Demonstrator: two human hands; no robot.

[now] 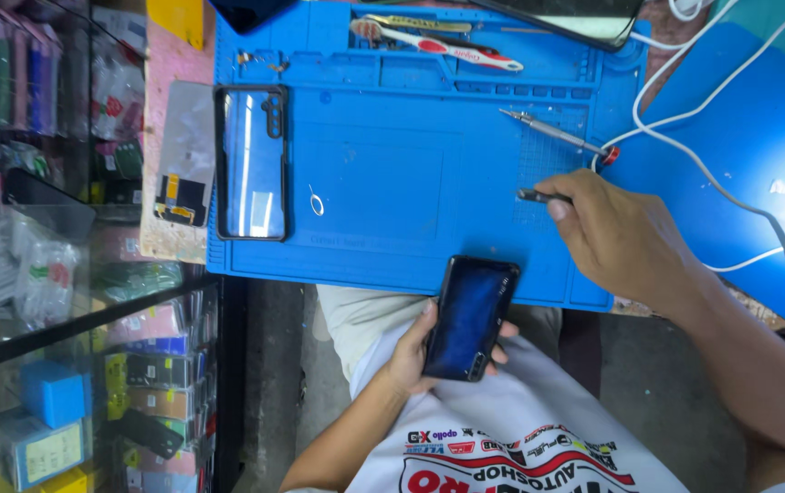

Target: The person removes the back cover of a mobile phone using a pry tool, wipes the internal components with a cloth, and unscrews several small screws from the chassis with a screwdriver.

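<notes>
Dark phone (470, 317) held over the lap, below the blue mat (383, 183).
Left hand (413, 351) wraps the phone; right hand (619, 236) pinches a thin tool (539, 195) on the mat, near a screwdriver (552, 133).

Blue work mat (383, 192) carrying a phone in a dark case (252, 162) at its left side, a small wire loop (316, 203) near centre, a screwdriver with a red cap (557, 133), and a toothbrush (438, 44) in the top tray. White cables (685, 146) cross a blue sheet. Glass shelves hold boxed goods (46, 420).
</notes>
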